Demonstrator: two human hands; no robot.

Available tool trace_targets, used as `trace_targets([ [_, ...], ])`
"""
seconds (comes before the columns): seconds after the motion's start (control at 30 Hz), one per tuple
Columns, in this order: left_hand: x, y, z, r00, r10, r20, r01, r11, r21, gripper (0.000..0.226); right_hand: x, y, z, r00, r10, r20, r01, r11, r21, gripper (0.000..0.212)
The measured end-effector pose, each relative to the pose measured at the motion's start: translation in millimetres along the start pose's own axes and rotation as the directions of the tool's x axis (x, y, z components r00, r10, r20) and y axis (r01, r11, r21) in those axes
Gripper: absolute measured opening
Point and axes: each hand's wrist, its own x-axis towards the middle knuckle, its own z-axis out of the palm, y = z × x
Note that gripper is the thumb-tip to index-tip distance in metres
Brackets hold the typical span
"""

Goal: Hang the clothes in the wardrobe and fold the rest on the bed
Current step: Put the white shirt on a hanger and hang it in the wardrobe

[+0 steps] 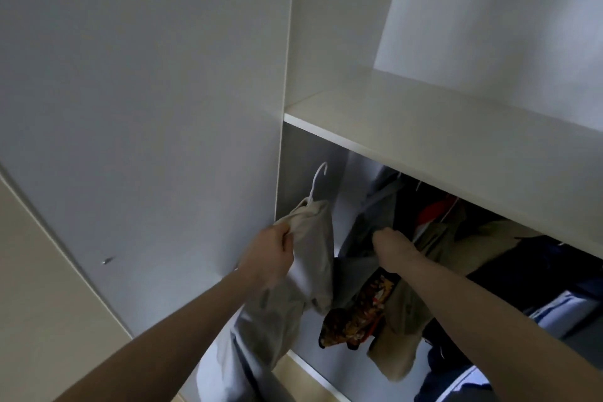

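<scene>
Inside wardrobe [424, 127]: hanging clothes [456, 232].

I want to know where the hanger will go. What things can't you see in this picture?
- Rail: head view, hidden behind the shelf.
- Tops of the hung clothes: covered by that shelf's front edge.
- White hanger: only its hook shows; the beige garment held by the left hand wraps the rest.
- Right hand: its grip faces away, so unclear.

White wardrobe [163, 75], white hanger [318, 179], beige garment [313, 248], orange-and-black patterned garment [355, 313], khaki garment [401, 330].
</scene>
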Motion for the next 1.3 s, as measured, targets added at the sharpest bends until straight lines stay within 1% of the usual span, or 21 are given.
trace_targets([
  [0.03, 8.6, 2.9, 8.6, 1.000, -0.001, 0.010, 0.001, 1.000, -0.008, 0.028, -2.0, 2.5, 0.0, 1.000, 0.006, -0.007, -0.005, 1.000, 0.030, 0.033],
  [0.1, 25.4, 8.8, 26.2, 1.000, 0.006, 0.012, -0.006, 1.000, -0.004, 0.025, -7.4, 6.6, 0.7, 1.000, 0.011, -0.018, -0.010, 0.998, 0.055, 0.026],
  [0.2, 50.2, 18.0, 50.0, 1.000, -0.008, 0.001, 0.008, 1.000, 0.012, 0.022, -9.7, 13.4, 4.6, 0.999, 0.002, -0.046, 0.003, 0.995, 0.104, 0.040],
  [0.3, 76.1, 21.9, 70.3, 1.000, -0.029, -0.001, 0.029, 1.000, -0.008, 0.025, -10.5, 15.8, 6.2, 0.997, -0.005, -0.077, 0.016, 0.990, 0.143, 0.042],
  [0.37, 92.4, 21.9, 83.6, 0.999, -0.032, -0.002, 0.032, 0.998, -0.045, 0.029, -8.4, 16.0, 5.2, 0.996, 0.005, -0.090, 0.011, 0.984, 0.178, 0.037],
  [0.43, 106.9, 22.1, 96.5, 1.000, -0.010, -0.021, 0.009, 0.998, -0.064, 0.027, -5.9, 16.5, 3.5, 0.996, 0.032, -0.088, -0.012, 0.974, 0.225, 0.025],
  [0.47, 114.0, 22.7, 102.5, 0.999, 0.005, -0.033, -0.008, 0.998, -0.069, 0.026, -4.2, 16.9, 3.8, 0.995, 0.040, -0.092, -0.015, 0.967, 0.253, 0.023],
  [0.53, 129.3, 25.5, 112.9, 0.998, 0.029, -0.056, -0.034, 0.996, -0.087, 0.028, -2.0, 16.6, 5.1, 0.992, 0.057, -0.109, -0.020, 0.948, 0.317, 0.026],
  [0.6, 145.6, 28.5, 122.7, 0.996, 0.045, -0.074, -0.053, 0.992, -0.114, 0.030, 0.9, 14.9, 8.9, 0.987, 0.086, -0.134, -0.030, 0.927, 0.373, 0.012],
  [0.7, 167.6, 32.5, 137.6, 0.992, 0.078, -0.103, -0.092, 0.987, -0.133, 0.026, 4.2, 10.2, 15.2, 0.977, 0.117, -0.180, -0.030, 0.905, 0.424, 0.015],
  [0.83, 191.3, 38.5, 152.9, 0.991, 0.093, -0.097, -0.109, 0.979, -0.171, 0.022, 7.7, 9.0, 21.4, 0.965, 0.130, -0.228, -0.017, 0.897, 0.441, 0.017],
  [1.1, 231.6, 45.8, 176.2, 0.997, 0.059, -0.054, -0.068, 0.979, -0.190, 0.018, 14.4, 7.8, 24.3, 0.952, 0.139, -0.271, 0.002, 0.886, 0.464, 0.019],
  [1.3, 230.6, 41.4, 198.2, 0.991, 0.060, -0.120, -0.089, 0.963, -0.254, 0.022, 19.9, 4.3, 29.1, 0.941, 0.143, -0.306, 0.009, 0.896, 0.445, 0.020],
])
